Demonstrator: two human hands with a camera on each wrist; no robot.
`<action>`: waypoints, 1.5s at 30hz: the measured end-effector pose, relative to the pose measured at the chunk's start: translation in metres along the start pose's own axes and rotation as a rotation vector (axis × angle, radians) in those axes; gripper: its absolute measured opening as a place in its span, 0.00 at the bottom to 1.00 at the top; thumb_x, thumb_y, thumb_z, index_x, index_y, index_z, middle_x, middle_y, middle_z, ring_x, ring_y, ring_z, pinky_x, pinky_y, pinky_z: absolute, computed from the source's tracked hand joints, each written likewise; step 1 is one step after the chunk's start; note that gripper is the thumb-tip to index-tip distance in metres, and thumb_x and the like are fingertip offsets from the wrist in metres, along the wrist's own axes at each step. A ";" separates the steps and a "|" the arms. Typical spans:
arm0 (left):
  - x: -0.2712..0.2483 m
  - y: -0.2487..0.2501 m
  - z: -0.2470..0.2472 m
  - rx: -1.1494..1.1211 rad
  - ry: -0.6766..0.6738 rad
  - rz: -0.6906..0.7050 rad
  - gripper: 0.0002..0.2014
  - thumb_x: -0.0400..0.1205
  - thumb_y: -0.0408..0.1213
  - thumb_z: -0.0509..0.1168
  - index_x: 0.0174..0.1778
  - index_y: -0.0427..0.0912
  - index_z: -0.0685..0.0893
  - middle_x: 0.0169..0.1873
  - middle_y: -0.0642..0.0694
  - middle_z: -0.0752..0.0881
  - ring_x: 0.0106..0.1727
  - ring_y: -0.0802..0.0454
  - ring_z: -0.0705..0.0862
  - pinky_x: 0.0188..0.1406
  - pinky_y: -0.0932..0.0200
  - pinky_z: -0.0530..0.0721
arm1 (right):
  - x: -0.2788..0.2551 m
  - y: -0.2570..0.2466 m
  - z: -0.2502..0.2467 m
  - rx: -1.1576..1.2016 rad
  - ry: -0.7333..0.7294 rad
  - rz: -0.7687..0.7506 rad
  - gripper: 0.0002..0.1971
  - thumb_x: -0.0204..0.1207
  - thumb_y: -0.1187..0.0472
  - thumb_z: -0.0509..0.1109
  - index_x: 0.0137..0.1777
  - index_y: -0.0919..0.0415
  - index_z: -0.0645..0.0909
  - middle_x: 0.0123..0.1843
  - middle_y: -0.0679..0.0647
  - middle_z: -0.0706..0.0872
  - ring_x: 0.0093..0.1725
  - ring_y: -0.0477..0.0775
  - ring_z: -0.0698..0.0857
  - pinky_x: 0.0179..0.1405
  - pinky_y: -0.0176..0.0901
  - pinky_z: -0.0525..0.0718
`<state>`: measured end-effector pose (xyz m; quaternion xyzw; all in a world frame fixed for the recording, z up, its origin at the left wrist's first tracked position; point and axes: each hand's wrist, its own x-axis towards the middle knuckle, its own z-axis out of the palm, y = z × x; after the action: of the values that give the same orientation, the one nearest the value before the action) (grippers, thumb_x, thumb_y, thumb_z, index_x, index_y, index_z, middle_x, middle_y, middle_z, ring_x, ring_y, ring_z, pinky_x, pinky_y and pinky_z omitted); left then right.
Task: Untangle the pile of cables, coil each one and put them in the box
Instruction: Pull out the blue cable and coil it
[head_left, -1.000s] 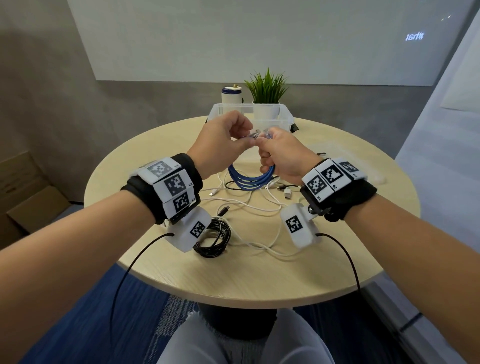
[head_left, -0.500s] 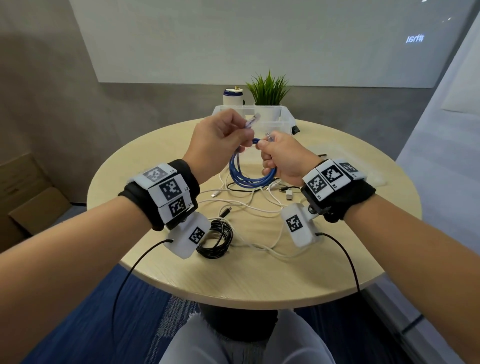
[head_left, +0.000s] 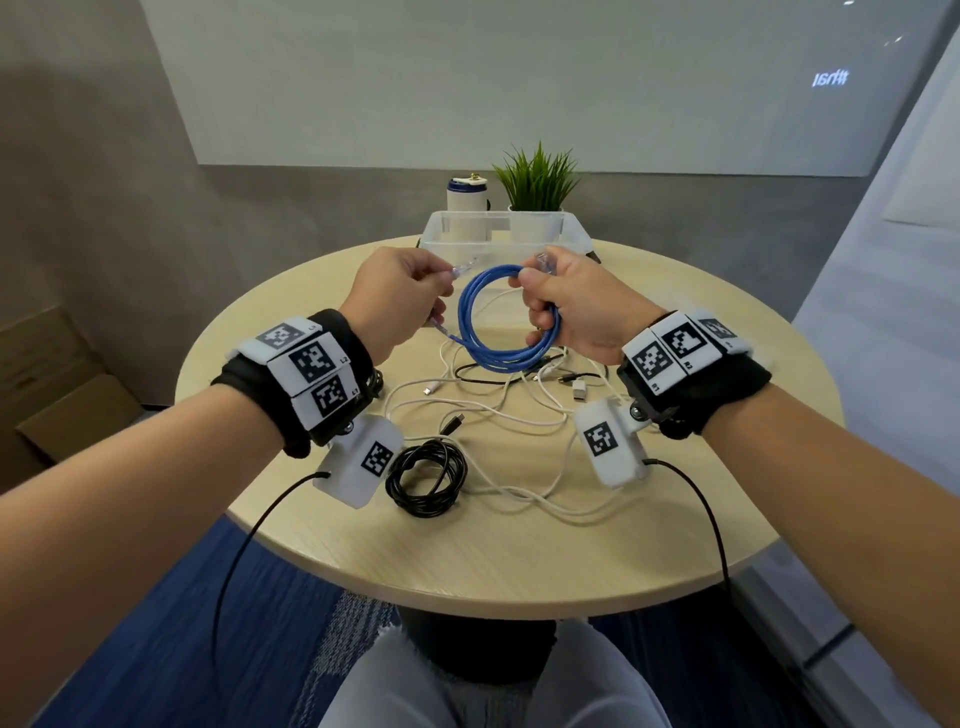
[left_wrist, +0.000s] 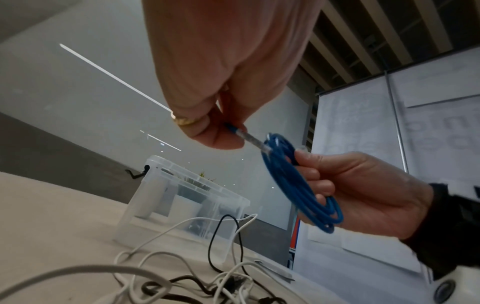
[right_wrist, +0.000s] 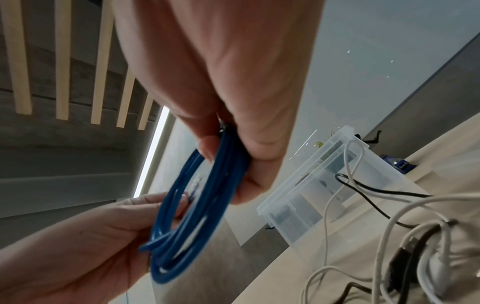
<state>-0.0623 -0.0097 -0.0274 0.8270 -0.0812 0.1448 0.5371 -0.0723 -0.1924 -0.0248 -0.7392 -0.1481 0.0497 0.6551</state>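
Above the round pale wooden tabletop, my right hand grips the coiled blue round cable while my left hand pinches its clear plug end; loosen either grip and I reckon the loops spring apart before reaching the clear plastic box.

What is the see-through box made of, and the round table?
The box looks like clear, smooth plastic: the plant pot behind it shows through its walls. The table top looks like pale wood or a wood-look coating, matte, with fine grain lines; which one I cannot tell.
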 end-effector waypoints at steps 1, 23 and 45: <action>0.000 0.000 0.000 0.052 -0.027 0.020 0.06 0.83 0.33 0.64 0.49 0.40 0.87 0.33 0.47 0.83 0.30 0.56 0.77 0.30 0.66 0.83 | 0.000 0.000 0.001 -0.013 -0.019 -0.014 0.06 0.87 0.63 0.56 0.51 0.60 0.74 0.32 0.52 0.67 0.26 0.46 0.68 0.31 0.43 0.80; -0.013 0.008 0.006 0.044 -0.310 0.188 0.12 0.78 0.31 0.70 0.51 0.53 0.79 0.39 0.44 0.85 0.34 0.54 0.78 0.36 0.62 0.81 | 0.003 -0.002 0.006 -0.060 0.034 0.014 0.09 0.86 0.66 0.55 0.45 0.57 0.71 0.30 0.53 0.67 0.22 0.44 0.65 0.20 0.35 0.71; -0.012 0.005 0.013 -0.217 -0.023 0.163 0.13 0.71 0.25 0.75 0.37 0.41 0.76 0.30 0.43 0.81 0.30 0.50 0.80 0.34 0.54 0.86 | 0.000 -0.007 0.018 -0.194 -0.050 0.035 0.08 0.82 0.73 0.56 0.57 0.63 0.71 0.32 0.54 0.69 0.28 0.47 0.68 0.27 0.39 0.72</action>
<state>-0.0736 -0.0238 -0.0319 0.7563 -0.1695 0.1688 0.6089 -0.0779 -0.1743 -0.0206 -0.8003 -0.1555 0.0651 0.5754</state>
